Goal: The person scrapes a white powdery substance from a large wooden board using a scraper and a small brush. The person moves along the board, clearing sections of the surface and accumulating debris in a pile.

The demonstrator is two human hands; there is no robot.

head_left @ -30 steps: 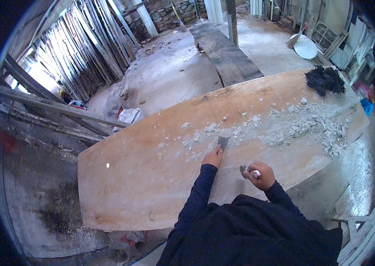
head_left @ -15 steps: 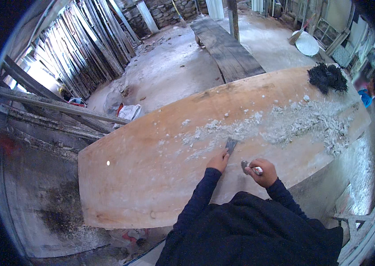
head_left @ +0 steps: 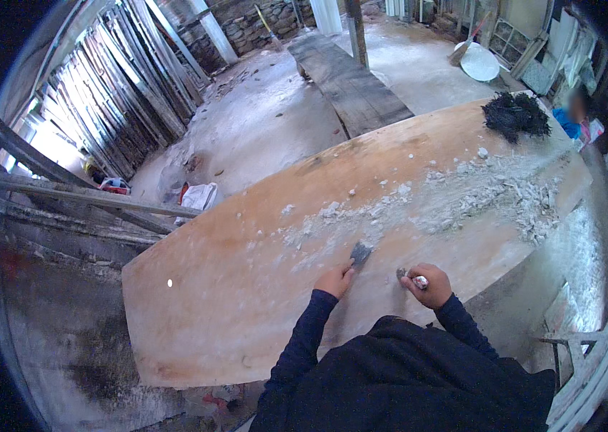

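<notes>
A wide orange-brown board (head_left: 207, 309) lies in front of me, dusted with white. My left hand (head_left: 335, 280) is closed around a flat, dark scraper (head_left: 361, 252), its blade at the near edge of a band of white crumbly flakes (head_left: 473, 198). Closer to the right, my right hand (head_left: 433, 288) grips a small tool (head_left: 420, 281) with a pale handle end and a dark metal tip. That tip points left, over bare board; its exact kind cannot be told. A clump of black fibres (head_left: 516, 117) rests at the board's far right corner.
A long dark plank bench (head_left: 351, 86) stands beyond the board. Timber rails (head_left: 95, 194) run close by its left end. At the right edge is another person in blue (head_left: 569, 124). A white round pan (head_left: 479, 65) and a broom (head_left: 462, 50) are at the back right.
The view has swung slightly, shifting the scene left. My hands are a little farther apart, and the scraper's blade shows broader. Both hands keep their tools.
</notes>
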